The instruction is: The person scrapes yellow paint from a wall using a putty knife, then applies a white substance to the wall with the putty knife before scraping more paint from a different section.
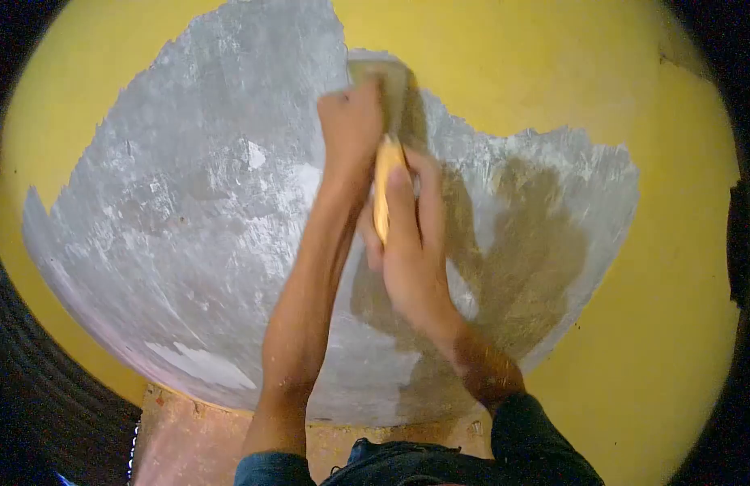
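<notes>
My right hand (407, 219) is wrapped round the orange-yellow handle of a scraper (383, 182), whose wide flat blade points up and lies near the edge between grey and yellow surface. My left hand (355, 121) is closed beside the blade, with its fingers curled at the blade's left side; motion blur hides exactly what they grip. Both hands are in front of a large grey patch (213, 186) with whitish streaks and a ragged upper border. Yellow coating (521, 65) surrounds the patch above and on both sides.
Shadows of the hands and arms fall on the grey patch at the right. Below the patch is a pinkish-brown surface (189, 441) with a rough edge. Dark areas frame the far left and right. My dark clothing shows at the bottom.
</notes>
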The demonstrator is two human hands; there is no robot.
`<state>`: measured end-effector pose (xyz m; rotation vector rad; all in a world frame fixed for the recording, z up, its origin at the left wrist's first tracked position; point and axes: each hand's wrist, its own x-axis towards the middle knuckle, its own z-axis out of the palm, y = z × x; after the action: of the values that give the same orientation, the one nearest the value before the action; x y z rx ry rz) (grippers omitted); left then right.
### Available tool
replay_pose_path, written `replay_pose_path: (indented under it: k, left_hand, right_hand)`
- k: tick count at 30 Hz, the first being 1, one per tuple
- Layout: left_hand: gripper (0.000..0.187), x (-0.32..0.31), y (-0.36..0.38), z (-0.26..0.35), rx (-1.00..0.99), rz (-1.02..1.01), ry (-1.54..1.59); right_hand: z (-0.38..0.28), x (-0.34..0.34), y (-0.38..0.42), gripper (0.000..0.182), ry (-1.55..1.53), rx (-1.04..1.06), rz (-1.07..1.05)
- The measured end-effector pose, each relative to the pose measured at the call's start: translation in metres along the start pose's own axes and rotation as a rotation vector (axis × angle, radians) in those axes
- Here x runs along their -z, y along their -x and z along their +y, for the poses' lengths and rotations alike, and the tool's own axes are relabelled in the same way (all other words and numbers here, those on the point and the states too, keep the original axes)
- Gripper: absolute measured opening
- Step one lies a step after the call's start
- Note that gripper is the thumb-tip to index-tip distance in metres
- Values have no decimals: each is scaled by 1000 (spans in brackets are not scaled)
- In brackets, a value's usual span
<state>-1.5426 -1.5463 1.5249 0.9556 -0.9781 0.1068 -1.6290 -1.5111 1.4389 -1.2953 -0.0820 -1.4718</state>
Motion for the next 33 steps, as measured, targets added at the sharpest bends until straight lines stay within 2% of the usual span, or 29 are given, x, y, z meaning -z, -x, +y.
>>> replay_pose_path:
  k: [1,3,5,6,9,10,13,14,15,17,18,19,21,22,23,25,29,31,33]
  left_hand:
    - [41,0,9,9,37,22,-96]
    - [40,-1,2,2,16,15,-73]
    - [40,-3,-24,-14,-71,-17,-114]
    - [39,1,-25,-11,-60,-81,-48]
    - [39,5,-8,-14,-40,-72,-47]
    - [40,4,3,-15,-49,-55,-89]
    - [41,-3,-26,-34,-83,33,-120]
    - [41,-5,-34,-27,-97,7,-125]
    - [41,-7,-31,-10,-101,6,-122]
    - [40,-8,-18,12,136,24,5]
    - [38,-3,-19,0,-47,-57,-110]
    - [38,-6,-18,-2,-71,-62,-103]
    - [35,-9,5,8,29,-11,66]
    - [34,-2,-26,-21,-14,-20,-112]
    - [34,3,-29,-19,0,-14,-118]
    - [34,5,-34,-7,30,-46,-92]
    - [35,13,0,2,39,11,7]
    - [35,18,-27,-9,4,40,-77]
    - [37,16,-41,7,-21,32,-150]
  right_hand:
    - [-12,2,11,32,-107,-107,-53]
    - [1,2,2,33,-135,-132,-37]
    - [29,-6,-25,34,171,60,72]
    - [25,-3,-20,34,175,53,77]
    - [-6,2,1,35,-103,-234,-43]
    - [-5,1,-3,35,-111,-224,-52]
    - [-1,1,-16,34,-146,-227,6]
    - [0,2,-16,34,-142,-243,11]
    - [-1,-1,-21,34,-152,-222,6]
    - [-3,-2,-24,32,-169,-194,3]
    - [-6,-1,-21,32,-178,-176,5]
    - [-13,2,-13,31,-195,-172,-4]
    - [-20,5,0,29,-226,-189,-24]
    - [-7,3,-21,29,-220,-199,-46]
    - [1,-2,-21,29,-219,-215,-45]
    - [10,-16,-23,30,-81,-87,14]
    - [-15,-8,9,29,-192,-149,-86]
    - [-3,-12,-14,29,-138,-201,-101]
    - [22,-24,-32,30,-12,43,-39]
